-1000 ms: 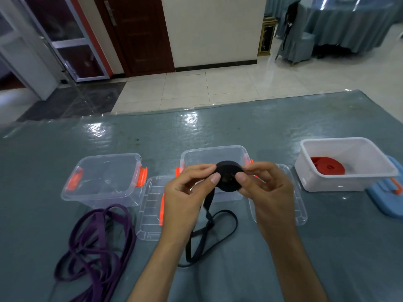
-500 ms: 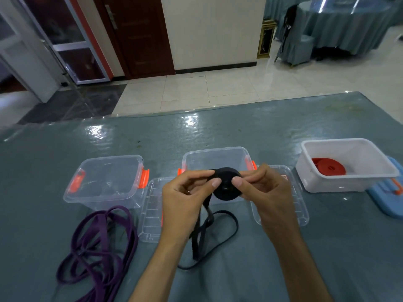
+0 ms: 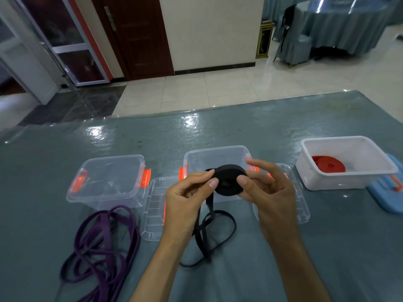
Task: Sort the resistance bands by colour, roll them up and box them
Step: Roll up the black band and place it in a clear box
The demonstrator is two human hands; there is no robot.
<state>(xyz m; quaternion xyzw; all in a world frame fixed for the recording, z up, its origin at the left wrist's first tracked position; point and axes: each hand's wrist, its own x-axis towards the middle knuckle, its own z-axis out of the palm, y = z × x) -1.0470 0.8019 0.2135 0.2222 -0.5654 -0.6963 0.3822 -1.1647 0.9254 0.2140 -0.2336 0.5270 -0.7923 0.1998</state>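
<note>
Black resistance band point(image 3: 226, 182), partly wound into a flat coil, is pinched between the left hand point(image 3: 185, 199) and right hand point(image 3: 266, 192), its loose tail hanging below them onto the grey-blue bench point(image 3: 218, 131). Just behind the hands sits a clear plastic box with orange clips point(image 3: 216, 155). Left of the left hand lies a loose purple band point(image 3: 104, 243); right of the right hand, a red rolled band point(image 3: 328, 164) rests in a white tub point(image 3: 349, 177). No writing is readable.
</note>
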